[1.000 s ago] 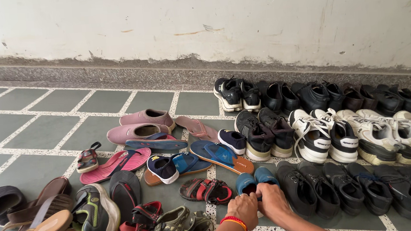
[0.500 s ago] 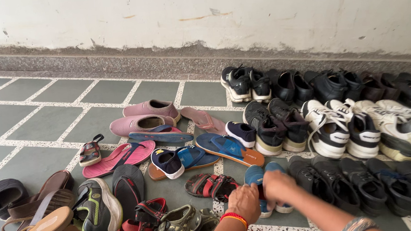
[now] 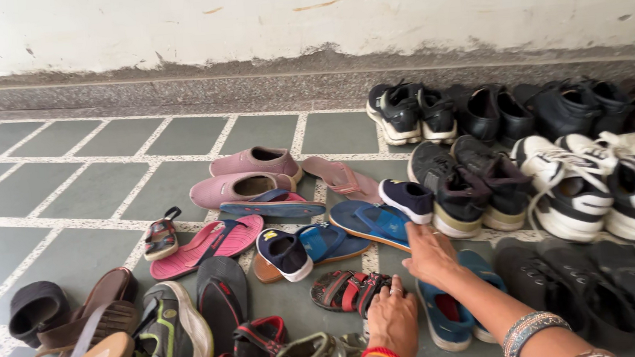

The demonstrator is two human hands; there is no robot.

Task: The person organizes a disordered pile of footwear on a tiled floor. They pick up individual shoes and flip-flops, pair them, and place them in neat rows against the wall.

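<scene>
My right hand (image 3: 429, 253) stretches forward with its fingers spread, the fingertips at the heel end of a blue flip-flop (image 3: 365, 223). It holds nothing. Just beyond stands a small navy shoe with a white sole (image 3: 407, 199). Under my right forearm lies a pair of small blue shoes (image 3: 443, 320), side by side on the tile. My left hand (image 3: 393, 317), with a red bangle at the wrist, rests low between the blue pair and a red-and-black sandal (image 3: 343, 290), fingers loose and nothing in them.
Black and white sneakers (image 3: 560, 189) stand in rows at the right, up to the wall (image 3: 305, 21). Loose footwear lies at the left: a second navy shoe (image 3: 284, 253), a pink flip-flop (image 3: 209, 244), mauve slip-ons (image 3: 246, 185), brown sandals (image 3: 80, 333). Bare green tiles (image 3: 69, 190) lie beyond.
Both hands have let go of the blue pair, which now lies on the floor. My right hand has moved forward to the blue flip-flop. The view has shifted right.
</scene>
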